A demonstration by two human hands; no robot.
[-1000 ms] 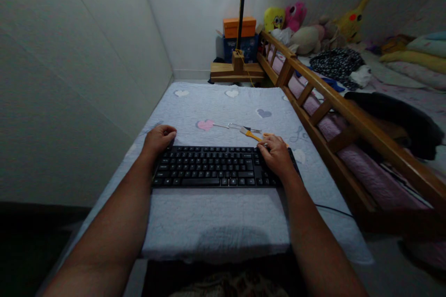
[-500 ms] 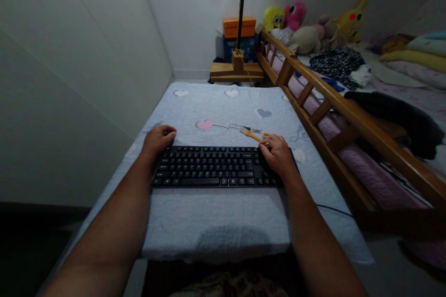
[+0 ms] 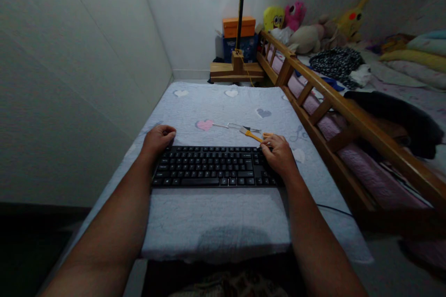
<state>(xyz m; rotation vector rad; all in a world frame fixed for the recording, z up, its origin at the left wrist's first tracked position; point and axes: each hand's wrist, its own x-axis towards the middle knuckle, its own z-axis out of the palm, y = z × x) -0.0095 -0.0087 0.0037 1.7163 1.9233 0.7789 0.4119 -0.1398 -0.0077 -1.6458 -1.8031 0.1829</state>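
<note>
A black keyboard (image 3: 209, 167) lies flat on the cloth-covered table, its long side facing me. At its upper left corner rests my left hand (image 3: 158, 141), fingers curled together; whether anything is between them is hidden. My right hand (image 3: 278, 153) lies over the keyboard's right end, covering part of the number keys, with its thumb and fingers drawn together. Just beyond the right fingertips is a brush with a yellow handle (image 3: 253, 136). Behind the brush lie a thin metal tool (image 3: 237, 125) and a white stick (image 3: 220, 125). A small orange item (image 3: 266, 135) shows by the right knuckles.
The table cloth (image 3: 216, 213) is pale with heart prints. A cable (image 3: 334, 209) runs off to the right. Along the right stands a wooden bed rail (image 3: 327, 95), with plush toys and bedding behind it. A wooden stand (image 3: 237, 72) and an orange box (image 3: 239, 27) are beyond the table.
My right hand has shifted very slightly to the right. My left hand and the keyboard look the same.
</note>
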